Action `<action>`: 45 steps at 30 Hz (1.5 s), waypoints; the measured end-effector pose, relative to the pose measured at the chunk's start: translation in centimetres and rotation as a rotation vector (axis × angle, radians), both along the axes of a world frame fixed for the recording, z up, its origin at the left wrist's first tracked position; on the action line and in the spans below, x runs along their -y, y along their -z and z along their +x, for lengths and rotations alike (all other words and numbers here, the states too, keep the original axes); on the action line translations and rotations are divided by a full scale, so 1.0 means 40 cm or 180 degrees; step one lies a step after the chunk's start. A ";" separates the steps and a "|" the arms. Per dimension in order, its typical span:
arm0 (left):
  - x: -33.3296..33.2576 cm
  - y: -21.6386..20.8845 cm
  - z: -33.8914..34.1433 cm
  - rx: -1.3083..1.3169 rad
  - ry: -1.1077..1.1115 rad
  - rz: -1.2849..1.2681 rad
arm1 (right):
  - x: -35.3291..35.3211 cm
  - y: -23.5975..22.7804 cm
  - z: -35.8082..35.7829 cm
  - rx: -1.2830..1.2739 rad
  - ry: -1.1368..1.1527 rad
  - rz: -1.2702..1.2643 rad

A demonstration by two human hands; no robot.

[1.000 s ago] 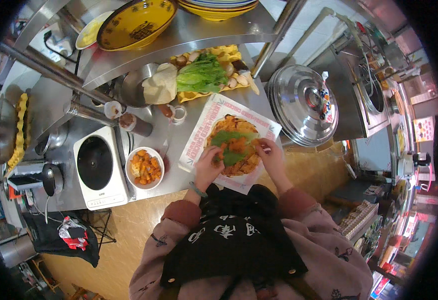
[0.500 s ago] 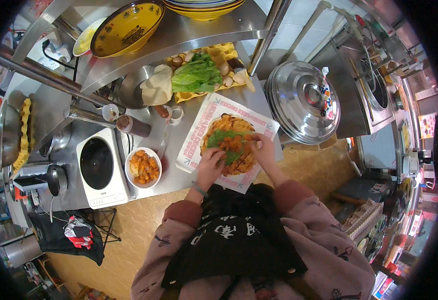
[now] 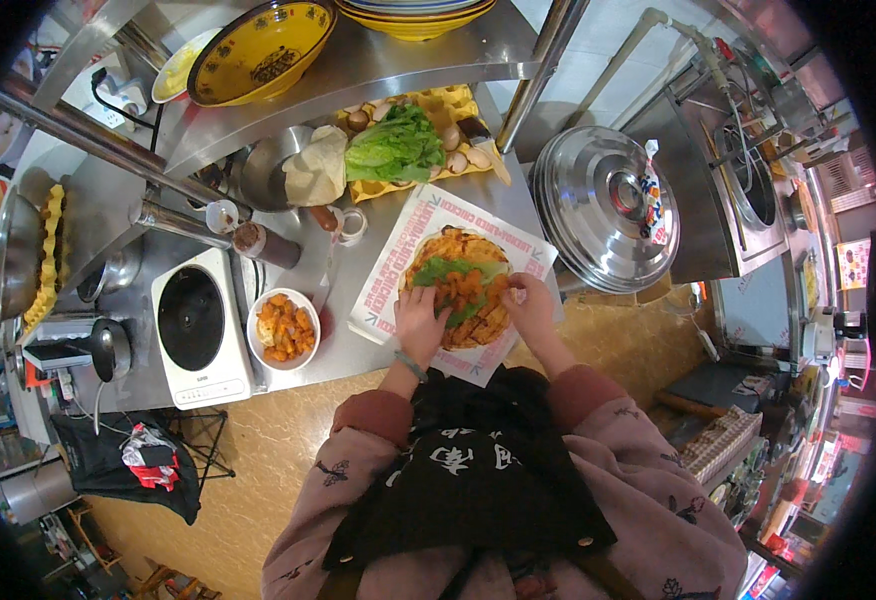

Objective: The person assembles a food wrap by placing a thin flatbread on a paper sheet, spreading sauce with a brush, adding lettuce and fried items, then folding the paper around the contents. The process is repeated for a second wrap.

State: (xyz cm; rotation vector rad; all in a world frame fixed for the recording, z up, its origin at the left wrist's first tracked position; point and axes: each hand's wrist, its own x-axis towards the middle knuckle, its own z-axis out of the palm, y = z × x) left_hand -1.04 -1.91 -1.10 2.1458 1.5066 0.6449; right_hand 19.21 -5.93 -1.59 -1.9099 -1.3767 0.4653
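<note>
A round browned flatbread (image 3: pixel 478 333) lies on printed paper sheets (image 3: pixel 395 272). Green lettuce (image 3: pixel 438 270) and orange fried chunks (image 3: pixel 461 288) are heaped on its middle. Over its left edge is my left hand (image 3: pixel 420 324), fingers stretched and apart, their tips by the lettuce. My right hand (image 3: pixel 531 306) is at the right edge, fingers bent and closed on the rim of the bread, as far as I can see. What lies under the fingertips is hidden.
A white bowl of orange chunks (image 3: pixel 284 342) stands left, beside a white hotplate (image 3: pixel 205 368). Behind are a sauce bottle (image 3: pixel 266 246), a yellow egg tray (image 3: pixel 398 188) bearing a lettuce head (image 3: pixel 395 145), and a steel shelf (image 3: pixel 378 82). A large lidded steel pot (image 3: pixel 598 200) stands right.
My left hand has spread its fingers and shifted slightly up and left over the flatbread's edge. My right hand has moved slightly down and right. The orange chunks now lie more spread out.
</note>
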 end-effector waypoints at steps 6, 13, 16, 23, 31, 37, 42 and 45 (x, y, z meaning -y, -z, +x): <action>-0.024 0.017 -0.030 0.0305 0.0201 -0.0071 | -0.028 -0.023 -0.018 0.0385 -0.0281 -0.0353; -0.046 0.004 -0.047 0.0062 0.0518 0.0147 | -0.055 -0.042 -0.009 0.0529 -0.0840 -0.0210; -0.025 -0.006 -0.055 0.0366 0.0287 0.0085 | -0.074 -0.057 -0.023 0.0099 -0.0578 -0.0614; 0.079 -0.023 -0.139 0.0939 -0.0327 0.0075 | -0.097 -0.072 -0.084 0.0526 -0.0400 -0.0051; 0.068 -0.042 -0.287 0.1120 -0.0882 0.0101 | -0.090 -0.004 -0.024 0.0566 -0.0692 -0.0645; 0.075 0.010 -0.287 0.0910 -0.0407 0.0308 | -0.103 -0.130 -0.157 -0.1027 -0.0605 -0.0957; 0.092 0.091 -0.226 0.2027 -0.0157 -0.0320 | -0.154 -0.159 -0.510 -0.1967 -0.1964 -0.0717; 0.089 0.081 -0.201 0.2264 -0.0187 -0.0924 | -0.149 -0.171 -0.547 -0.2044 -0.1790 -0.0207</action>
